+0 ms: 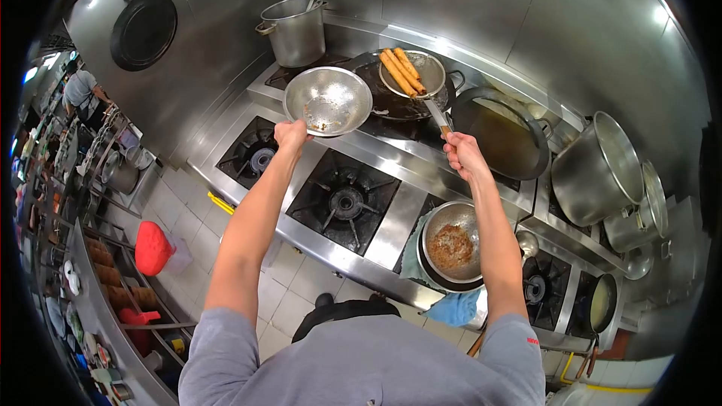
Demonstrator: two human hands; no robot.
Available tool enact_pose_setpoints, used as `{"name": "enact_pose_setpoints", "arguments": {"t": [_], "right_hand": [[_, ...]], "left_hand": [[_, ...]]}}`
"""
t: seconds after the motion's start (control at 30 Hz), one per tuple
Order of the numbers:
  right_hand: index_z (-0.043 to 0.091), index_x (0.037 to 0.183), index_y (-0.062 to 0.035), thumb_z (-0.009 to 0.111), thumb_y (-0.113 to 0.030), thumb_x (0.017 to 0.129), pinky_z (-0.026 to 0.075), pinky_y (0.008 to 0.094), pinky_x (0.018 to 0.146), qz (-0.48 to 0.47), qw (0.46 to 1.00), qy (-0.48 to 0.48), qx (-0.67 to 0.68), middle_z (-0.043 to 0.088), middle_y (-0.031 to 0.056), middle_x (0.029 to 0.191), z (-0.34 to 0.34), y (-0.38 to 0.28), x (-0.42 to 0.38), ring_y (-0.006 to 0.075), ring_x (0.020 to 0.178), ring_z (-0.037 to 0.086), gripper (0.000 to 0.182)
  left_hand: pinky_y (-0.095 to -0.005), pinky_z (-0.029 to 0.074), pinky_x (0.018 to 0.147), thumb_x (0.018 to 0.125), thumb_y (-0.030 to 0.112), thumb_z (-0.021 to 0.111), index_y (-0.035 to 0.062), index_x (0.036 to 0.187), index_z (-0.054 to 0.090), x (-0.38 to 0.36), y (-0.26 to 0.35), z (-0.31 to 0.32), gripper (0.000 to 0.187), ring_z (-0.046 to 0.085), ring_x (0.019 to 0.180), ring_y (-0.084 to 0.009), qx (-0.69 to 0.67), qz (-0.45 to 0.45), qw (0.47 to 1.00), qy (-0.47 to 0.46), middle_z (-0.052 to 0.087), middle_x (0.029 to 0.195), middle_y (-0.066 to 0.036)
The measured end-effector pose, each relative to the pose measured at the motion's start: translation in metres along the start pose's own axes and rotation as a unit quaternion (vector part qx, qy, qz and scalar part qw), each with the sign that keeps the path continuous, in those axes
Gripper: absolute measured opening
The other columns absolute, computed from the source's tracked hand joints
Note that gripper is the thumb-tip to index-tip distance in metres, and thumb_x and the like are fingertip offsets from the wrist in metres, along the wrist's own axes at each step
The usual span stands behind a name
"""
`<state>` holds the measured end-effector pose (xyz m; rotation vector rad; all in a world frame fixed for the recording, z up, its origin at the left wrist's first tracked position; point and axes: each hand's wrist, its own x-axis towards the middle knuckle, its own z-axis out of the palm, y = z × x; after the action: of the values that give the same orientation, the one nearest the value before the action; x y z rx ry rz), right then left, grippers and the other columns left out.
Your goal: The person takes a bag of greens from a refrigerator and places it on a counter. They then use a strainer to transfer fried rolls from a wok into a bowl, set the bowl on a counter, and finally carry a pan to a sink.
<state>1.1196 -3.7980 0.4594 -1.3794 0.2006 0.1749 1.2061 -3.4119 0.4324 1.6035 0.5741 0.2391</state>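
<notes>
My left hand (292,137) grips the near rim of a shallow metal bowl (331,94), tilted toward me with a few brown crumbs in it. My right hand (466,156) is closed round the handle of a round strainer (432,67). Several long golden fried rolls (401,72) lie in the strainer. It hangs over a dark pan (391,110) on the back burners, to the right of the bowl. Right of the strainer sits a wide black wok (496,139) with oily liquid in it.
A tall pot (297,37) stands at the back left, and large pots (590,173) lean at the right. Below my right forearm is a metal bowl (451,246) of brown food. Gas burners (346,203) line the front. A person (81,94) works far left.
</notes>
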Motion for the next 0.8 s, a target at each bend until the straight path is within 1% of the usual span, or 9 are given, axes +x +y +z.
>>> {"name": "enact_pose_setpoints", "arguments": {"t": [0.03,0.27,0.4,0.5,0.53,0.6,0.63,0.73,0.8], "right_hand": [[0.050,0.097,0.0001,0.045,-0.018,0.094,0.023,0.0195,0.033,-0.003,1.000,-0.005,0.010,0.044,-0.0004,0.062,0.000,-0.004,0.000,0.0036,0.041,0.031,0.018],[0.049,0.094,-0.0016,0.044,-0.018,0.094,0.024,0.0201,0.032,-0.032,0.999,0.004,-0.002,0.045,-0.0007,0.062,0.013,-0.024,-0.006,0.0038,0.040,0.032,0.017],[0.049,0.091,-0.0046,0.045,-0.021,0.094,0.024,0.0210,0.031,-0.074,0.997,-0.002,-0.013,0.045,-0.0012,0.062,0.028,-0.024,-0.021,0.0043,0.039,0.033,0.017],[0.050,0.090,-0.0079,0.046,-0.022,0.094,0.025,0.0197,0.031,-0.113,0.993,0.007,-0.031,0.044,-0.0029,0.061,0.044,-0.004,-0.034,0.0040,0.039,0.034,0.016],[0.050,0.092,-0.0057,0.047,-0.020,0.093,0.035,0.0278,0.036,-0.135,0.988,0.022,-0.074,0.050,0.0023,0.060,0.047,0.009,-0.035,0.0112,0.042,0.045,0.014],[0.050,0.097,-0.0024,0.046,-0.014,0.091,0.042,0.0390,0.049,-0.290,0.888,0.133,-0.330,0.057,0.0133,0.065,0.057,0.020,-0.046,0.0263,0.054,0.058,0.014],[0.054,0.105,0.0000,0.049,-0.012,0.090,0.044,0.0364,0.058,-0.281,0.880,0.154,-0.351,0.059,0.0160,0.067,0.059,0.020,-0.052,0.0279,0.061,0.059,0.020],[0.054,0.106,0.0000,0.050,-0.011,0.088,0.045,0.0389,0.060,-0.317,0.852,0.174,-0.379,0.057,0.0202,0.069,0.058,0.014,-0.059,0.0351,0.063,0.058,0.021],[0.052,0.107,-0.0003,0.049,-0.008,0.088,0.043,0.0432,0.062,-0.366,0.827,0.191,-0.381,0.057,0.0224,0.073,0.055,0.012,-0.058,0.0410,0.069,0.057,0.021]], "left_hand": [[-0.0309,0.056,0.048,0.071,0.005,0.058,-0.0147,0.081,0.058,0.006,-0.001,0.006,0.022,0.066,0.063,-0.0262,-0.016,0.008,1.000,0.013,0.063,0.082,-0.022],[-0.0332,0.056,0.048,0.072,0.008,0.061,-0.0129,0.079,0.060,0.019,0.021,0.050,0.022,0.066,0.062,-0.0267,0.012,0.040,0.999,0.033,0.064,0.080,-0.021],[-0.0342,0.054,0.051,0.070,0.013,0.064,-0.0077,0.076,0.064,0.006,0.046,0.082,0.022,0.066,0.059,-0.0258,0.101,0.048,0.990,0.080,0.065,0.075,-0.019],[-0.0338,0.054,0.051,0.071,0.013,0.062,-0.0058,0.076,0.065,-0.012,0.074,0.103,0.019,0.067,0.059,-0.0253,0.110,0.025,0.993,0.038,0.066,0.074,-0.017],[-0.0336,0.053,0.051,0.072,0.012,0.062,-0.0057,0.076,0.065,-0.019,0.085,0.107,0.019,0.066,0.058,-0.0249,0.101,0.018,0.994,0.033,0.066,0.074,-0.017],[-0.0331,0.053,0.050,0.073,0.011,0.060,-0.0055,0.076,0.065,-0.029,0.100,0.116,0.018,0.066,0.057,-0.0243,0.084,0.003,0.996,0.022,0.066,0.074,-0.017],[-0.0324,0.053,0.047,0.074,0.011,0.059,-0.0056,0.077,0.065,-0.027,0.101,0.121,0.017,0.066,0.055,-0.0234,0.077,-0.007,0.997,0.019,0.066,0.073,-0.017],[-0.0325,0.055,0.045,0.073,0.004,0.060,-0.0132,0.086,0.062,-0.021,0.095,0.129,0.022,0.066,0.057,-0.0279,0.028,-0.052,0.998,0.012,0.065,0.087,-0.021],[-0.0324,0.055,0.043,0.073,0.003,0.059,-0.0140,0.086,0.061,-0.014,0.083,0.137,0.022,0.065,0.056,-0.0278,-0.008,-0.065,0.998,0.000,0.065,0.085,-0.020]]}}
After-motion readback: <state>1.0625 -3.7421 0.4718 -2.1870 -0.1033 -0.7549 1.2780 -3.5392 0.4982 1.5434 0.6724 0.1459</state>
